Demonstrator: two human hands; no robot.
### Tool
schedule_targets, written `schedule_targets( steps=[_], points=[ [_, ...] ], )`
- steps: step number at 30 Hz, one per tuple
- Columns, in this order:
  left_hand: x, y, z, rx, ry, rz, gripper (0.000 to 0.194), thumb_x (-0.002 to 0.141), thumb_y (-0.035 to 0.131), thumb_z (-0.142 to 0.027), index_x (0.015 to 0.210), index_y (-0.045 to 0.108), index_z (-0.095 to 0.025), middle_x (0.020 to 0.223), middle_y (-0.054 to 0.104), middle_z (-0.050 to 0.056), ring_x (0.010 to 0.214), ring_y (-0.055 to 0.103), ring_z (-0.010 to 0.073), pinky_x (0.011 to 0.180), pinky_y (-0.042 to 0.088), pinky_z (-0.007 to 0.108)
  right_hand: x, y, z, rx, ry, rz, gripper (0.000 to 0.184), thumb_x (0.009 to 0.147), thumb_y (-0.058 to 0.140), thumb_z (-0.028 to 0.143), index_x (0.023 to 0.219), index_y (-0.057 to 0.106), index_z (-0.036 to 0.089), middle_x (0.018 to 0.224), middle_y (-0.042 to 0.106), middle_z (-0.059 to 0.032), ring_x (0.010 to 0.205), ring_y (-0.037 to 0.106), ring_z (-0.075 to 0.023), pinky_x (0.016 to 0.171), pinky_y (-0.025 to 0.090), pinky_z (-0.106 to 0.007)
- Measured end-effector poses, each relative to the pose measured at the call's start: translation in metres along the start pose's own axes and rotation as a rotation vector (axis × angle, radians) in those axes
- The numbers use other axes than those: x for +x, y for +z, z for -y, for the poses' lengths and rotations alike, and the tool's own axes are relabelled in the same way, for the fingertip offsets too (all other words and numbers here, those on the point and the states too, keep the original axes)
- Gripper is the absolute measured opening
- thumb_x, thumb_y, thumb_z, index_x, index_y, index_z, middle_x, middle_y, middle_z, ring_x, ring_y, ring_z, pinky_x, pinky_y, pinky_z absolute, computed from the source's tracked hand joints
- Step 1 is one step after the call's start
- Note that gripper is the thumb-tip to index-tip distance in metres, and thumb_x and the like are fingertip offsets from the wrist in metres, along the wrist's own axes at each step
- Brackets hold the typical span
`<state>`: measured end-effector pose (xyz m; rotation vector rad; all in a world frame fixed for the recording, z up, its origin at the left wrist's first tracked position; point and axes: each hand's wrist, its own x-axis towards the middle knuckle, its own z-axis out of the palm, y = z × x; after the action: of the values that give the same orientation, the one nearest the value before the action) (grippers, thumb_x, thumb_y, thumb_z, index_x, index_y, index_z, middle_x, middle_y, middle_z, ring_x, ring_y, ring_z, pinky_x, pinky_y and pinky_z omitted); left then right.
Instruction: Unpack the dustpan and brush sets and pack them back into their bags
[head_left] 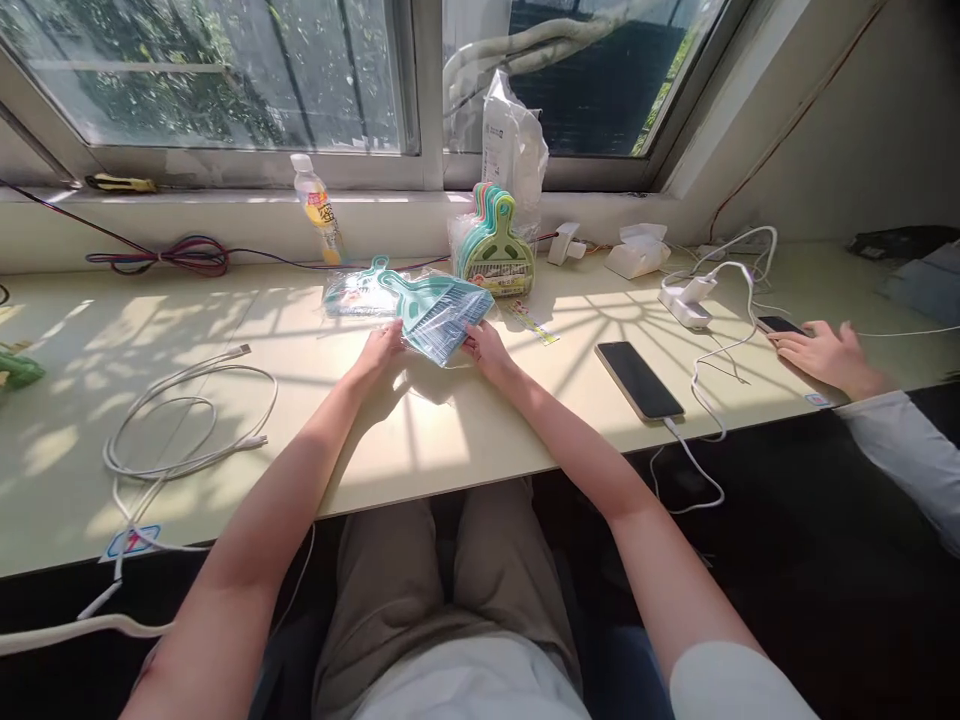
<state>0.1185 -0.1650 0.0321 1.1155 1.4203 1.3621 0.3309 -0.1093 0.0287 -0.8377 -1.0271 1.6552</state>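
Between my two hands is a green mini dustpan and brush set (439, 308) in a clear plastic bag, tilted above the table with its blue-grey bristles toward the right. My left hand (384, 343) pinches the bag at its left edge. On the other side, my right hand (484, 345) grips the lower right corner, by the bristles. Another bagged green set (352, 293) lies flat just behind and left of the held one. Several more dustpan sets (501, 250), the front one lime green, stand in a row behind my right hand.
A drink bottle (317, 208) leans against the wall below the window. White cables (187, 465) lie coiled at left. To the right are a charging phone (639, 381), a power strip (684, 303) and a tissue pack (637, 250). Another person's hand (829, 358) rests on a phone at far right.
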Motion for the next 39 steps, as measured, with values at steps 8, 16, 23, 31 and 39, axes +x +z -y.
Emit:
schedule_targets(
  steps=[8,16,23,31,39],
  points=[
    [0.021,-0.057,-0.017,-0.239,-0.144,-0.495,0.055,0.114,0.018,-0.041,0.108,0.064,-0.012,0.092,0.072,0.012,0.092,0.068,0.0198,0.083,0.055,0.034,-0.011,-0.007,0.023,-0.032,-0.003,0.118,0.020,0.084,0.078,0.017,0.101,0.068,0.022,0.087,0.081,-0.0005,0.085,0.079,-0.0187,0.095,0.066,-0.038],
    [0.042,-0.132,-0.001,-0.166,-0.152,-0.412,0.069,0.111,0.012,-0.055,0.098,0.063,-0.010,0.088,0.071,0.019,0.086,0.066,0.0228,0.069,0.051,0.033,-0.016,-0.007,0.032,0.008,-0.039,0.052,0.020,0.089,0.077,0.024,0.103,0.062,0.025,0.081,0.077,0.0046,0.081,0.078,-0.0159,0.091,0.068,-0.035],
    [0.024,-0.129,-0.011,-0.167,-0.235,0.142,0.115,0.084,0.022,-0.104,0.116,0.073,-0.006,0.114,0.075,0.030,0.080,0.069,0.0263,0.061,0.054,0.035,-0.016,-0.010,0.031,0.007,-0.052,0.031,0.018,0.091,0.075,0.019,0.102,0.062,0.025,0.088,0.078,0.0031,0.087,0.077,-0.0164,0.099,0.067,-0.037],
    [-0.005,-0.024,-0.015,-0.171,-0.096,0.431,0.114,0.082,0.028,-0.105,0.155,0.058,-0.022,0.132,0.075,0.019,0.109,0.075,0.0349,0.095,0.062,0.052,-0.013,-0.009,0.032,-0.052,-0.025,0.194,0.034,0.085,0.084,0.023,0.111,0.063,0.024,0.090,0.079,0.0015,0.093,0.078,-0.0197,0.102,0.066,-0.040],
    [-0.005,0.019,0.010,-0.277,0.071,0.173,0.078,0.087,0.067,-0.083,0.139,0.062,-0.026,0.119,0.076,0.008,0.124,0.069,0.0380,0.101,0.062,0.055,-0.012,-0.016,0.045,-0.729,-0.376,-0.264,0.023,0.106,0.055,0.023,0.128,0.061,0.019,0.144,0.060,-0.0147,0.137,0.059,-0.0250,0.119,0.050,-0.047]
  ],
)
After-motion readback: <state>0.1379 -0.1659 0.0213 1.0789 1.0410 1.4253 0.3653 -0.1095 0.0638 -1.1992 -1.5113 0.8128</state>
